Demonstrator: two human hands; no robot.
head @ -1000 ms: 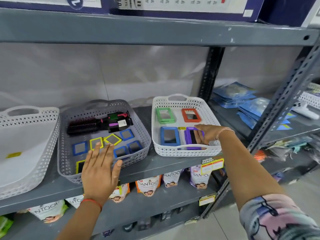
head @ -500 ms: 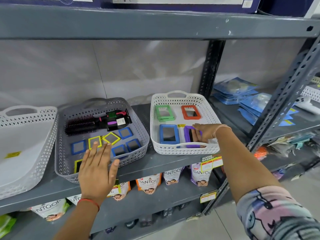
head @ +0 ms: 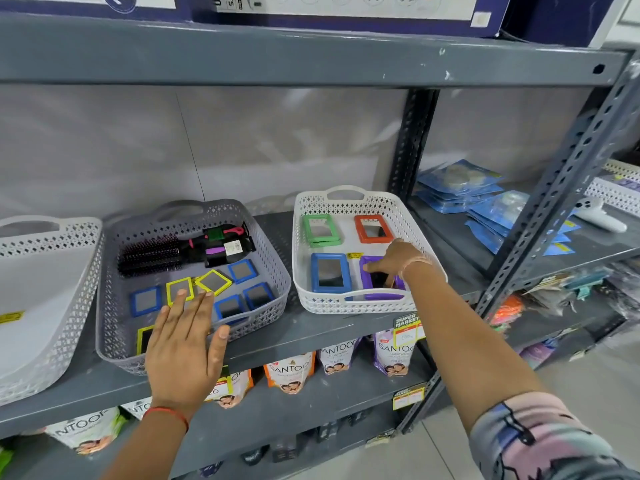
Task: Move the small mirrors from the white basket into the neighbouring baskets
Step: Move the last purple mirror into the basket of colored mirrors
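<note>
Right hand (head: 398,259) reached into the white perforated plastic basket (head: 367,202) on the grey metal shelf (head: 329,332), fingers curled down onto the purple-framed rectangular mirror (head: 367,266) at the basket's near right corner. Contact was clear; whether the mirror was actually gripped, cannot tell. Just left of that hand lay the blue-framed rectangular mirror (head: 329,277), flat on the basket floor. Beyond the hand, toward the back wall of the basket, sat the orange-framed rectangular mirror (head: 372,228), and left of it the green-framed rectangular mirror (head: 320,230), looking stacked double.

Left hand (head: 183,344) was flat and open, fingers spread, holding nothing, hovering over the near rim of the grey perforated plastic basket (head: 270,268); touching the rim or not, cannot tell. Past its fingertips lay small square mirrors in blue and yellow frames (head: 213,281), scattered flat. Further back in the same basket were black round hairbrushes (head: 149,252). Left of the left hand stood another white perforated basket (head: 69,237). Below both hands, the lower shelf carried printed refill pouches (head: 291,372).
</note>
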